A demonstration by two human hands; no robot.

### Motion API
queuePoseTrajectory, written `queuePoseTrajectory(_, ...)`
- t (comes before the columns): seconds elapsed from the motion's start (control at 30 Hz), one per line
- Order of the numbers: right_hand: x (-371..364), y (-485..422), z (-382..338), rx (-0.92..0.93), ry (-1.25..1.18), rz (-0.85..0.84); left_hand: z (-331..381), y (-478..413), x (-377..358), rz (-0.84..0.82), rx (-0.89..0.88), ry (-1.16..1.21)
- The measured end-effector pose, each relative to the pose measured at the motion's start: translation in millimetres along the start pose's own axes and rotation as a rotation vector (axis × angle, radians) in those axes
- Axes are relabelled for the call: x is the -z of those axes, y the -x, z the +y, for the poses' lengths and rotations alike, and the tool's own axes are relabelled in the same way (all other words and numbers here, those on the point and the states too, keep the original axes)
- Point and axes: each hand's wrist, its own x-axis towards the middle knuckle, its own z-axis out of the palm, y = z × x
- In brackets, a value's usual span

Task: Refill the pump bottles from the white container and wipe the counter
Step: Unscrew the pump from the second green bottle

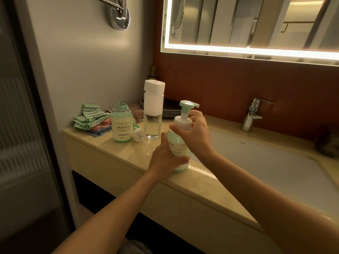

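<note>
Held pump bottle [177, 143] — green liquid; open bottle [122, 126] nearly full.

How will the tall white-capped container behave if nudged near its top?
Probably tips easily: the white-capped container is tall and narrow on a small base. Its clear lower body looks smooth, so likely slippery. May knock the open bottle beside it.

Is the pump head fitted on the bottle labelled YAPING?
No, the YAPING bottle stands with its neck open, and a pump head lies on the counter beside it.
</note>
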Motion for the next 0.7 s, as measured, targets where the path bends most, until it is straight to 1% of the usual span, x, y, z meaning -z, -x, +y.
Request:
queuePoseTrajectory(0.07, 1, -1, 2, 0.011, 0.030, -0.015, 0, 1, 0, 0.002, 0.004, 0.008)
queuePoseTrajectory(0.2, 3, -4, 3, 0.124, 0.202, -0.085, 0, 1, 2, 0.002, 0.012, 0.027)
queuePoseTrajectory(0.27, 6, -4, 3, 0.149, 0.190, -0.101, -1, 1, 3, 0.004, 0.008, 0.030)
queuePoseTrajectory(0.37, 12, -7, -6, 0.157, 0.064, -0.090, -2, 0, 3, 0.012, 0.003, 0.023)
queuePoseTrajectory(0.43, 16, -13, -14, 0.161, -0.048, -0.031, -4, -2, 3, 0.029, 0.007, 0.016)
queuePoseTrajectory(0.6, 42, -45, -27, 0.155, -0.293, 0.203, -6, -14, 4, 0.059, 0.047, 0.054)
queuePoseTrajectory(0.7, 66, -69, -23, 0.152, -0.336, 0.355, -5, -26, -2, 0.084, 0.083, 0.100)
